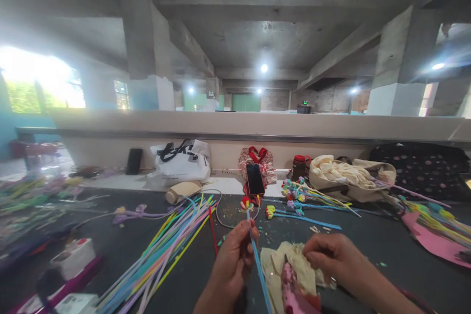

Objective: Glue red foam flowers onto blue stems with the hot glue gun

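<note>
My left hand [235,255] pinches a blue fuzzy stem [260,270] topped by a small red and yellow flower [247,204]. The stem slants down past the fingers toward the bottom edge. To the right, my right hand [331,257] hovers by the edge of a crumpled cream cloth [272,265], its fingers curled together; whatever they hold, if anything, is too small to make out. On the cloth lies a pink glue gun [290,287], its dark tip pointing away from me.
Colourful fuzzy stems [172,250] lie in a bundle at left. Finished flower stems [298,196] lie behind my right hand. A phone [255,179] leans upright at the back, between a white bag [182,162] and a dark jar [300,168]. Pink sheet [434,240] lies far right.
</note>
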A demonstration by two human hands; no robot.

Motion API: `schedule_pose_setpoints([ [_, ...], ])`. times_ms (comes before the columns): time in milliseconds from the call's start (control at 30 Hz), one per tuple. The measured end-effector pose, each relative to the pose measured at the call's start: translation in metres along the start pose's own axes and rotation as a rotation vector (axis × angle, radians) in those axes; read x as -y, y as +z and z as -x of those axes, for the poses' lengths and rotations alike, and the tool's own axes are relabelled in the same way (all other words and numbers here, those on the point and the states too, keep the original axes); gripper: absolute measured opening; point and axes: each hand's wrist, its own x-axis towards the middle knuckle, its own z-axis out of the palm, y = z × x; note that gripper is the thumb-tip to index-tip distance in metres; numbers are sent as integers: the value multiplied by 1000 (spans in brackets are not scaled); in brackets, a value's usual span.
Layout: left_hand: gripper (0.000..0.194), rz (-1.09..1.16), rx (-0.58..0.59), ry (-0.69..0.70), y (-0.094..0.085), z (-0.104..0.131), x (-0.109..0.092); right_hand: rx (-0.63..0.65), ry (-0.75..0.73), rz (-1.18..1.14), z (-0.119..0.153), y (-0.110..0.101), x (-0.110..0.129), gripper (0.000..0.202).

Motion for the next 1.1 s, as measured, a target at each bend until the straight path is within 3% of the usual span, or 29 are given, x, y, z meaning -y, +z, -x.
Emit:
schedule_pose_setpoints([
  [167, 16, -45, 57, 41, -1, 1, 5, 12, -87, 46, -16, 31, 22, 13],
  [333, 19, -124, 138, 74, 1, 6, 5, 28, 1, 2, -26, 46, 22, 13],
  [467, 23, -218, 136, 77, 0, 6, 6, 51, 46, -61, -24, 52, 17, 17],
  [667, 25, -285, 111, 86, 0, 3, 8, 26, -42, -106, -20, 55, 19, 9],
  [800, 27, -326, 58, 93, 2, 3, 11, 28, 5, -285, -24, 65, 22, 31],
  [933, 29, -370, 49, 95, 2, 2, 12, 104, -28, -441, -29, 76, 24, 27],
  [1100, 28, -410, 60, 69, 1, -1, 8, 118, -13, -262, -28, 70, 33, 18],
])
